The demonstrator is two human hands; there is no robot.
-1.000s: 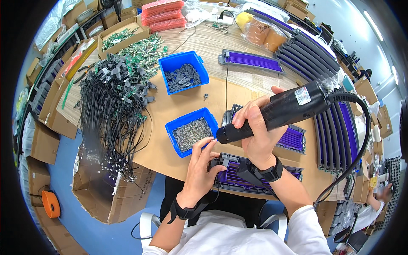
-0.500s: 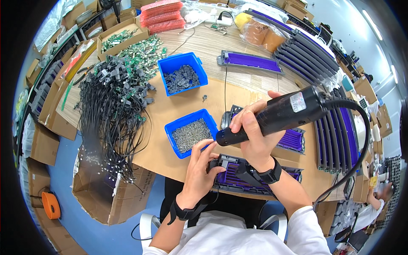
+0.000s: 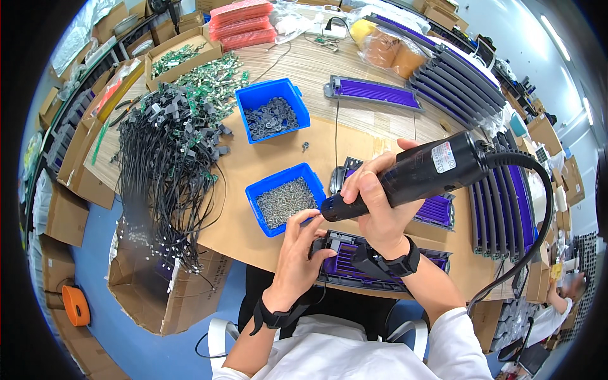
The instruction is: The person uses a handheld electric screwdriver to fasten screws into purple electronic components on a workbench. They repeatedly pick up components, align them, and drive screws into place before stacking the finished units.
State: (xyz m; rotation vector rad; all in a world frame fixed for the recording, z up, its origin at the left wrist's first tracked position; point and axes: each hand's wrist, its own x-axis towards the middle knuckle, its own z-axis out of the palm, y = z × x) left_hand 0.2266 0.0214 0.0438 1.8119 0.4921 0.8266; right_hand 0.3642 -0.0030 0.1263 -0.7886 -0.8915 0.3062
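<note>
Lying on the left of the pale wood-grain surface [image 3: 304,63] is a tangled heap of thin black cables [image 3: 158,171] with grey connectors, its ends hanging over the edge. Right of it, on a brown cardboard sheet [image 3: 221,234], stand a blue plastic bin [image 3: 259,98] of small grey round parts [image 3: 272,118] and, nearer the person, another blue plastic bin [image 3: 313,183] of small metal screws [image 3: 282,202].

Just beside the nearer bin is the left hand [image 3: 297,253]. Its forefinger reaches the nose of a black cylindrical corded power tool [image 3: 430,168], while its thumb stands apart, at the left end of a grey-framed purple slatted panel [image 3: 345,259]. Whether these fingers pinch something small cannot be told.

The right hand [image 3: 383,202] has its fingers curled firmly around the tool near its nose, so the tool slants down leftward to the left fingertips, above the panel. Behind the right hand lies a similar purple panel [image 3: 437,210], partly hidden. Farther right is a row of long curved grey-and-purple panels [image 3: 500,202], near the tool's thick black cord [image 3: 546,190].
</note>
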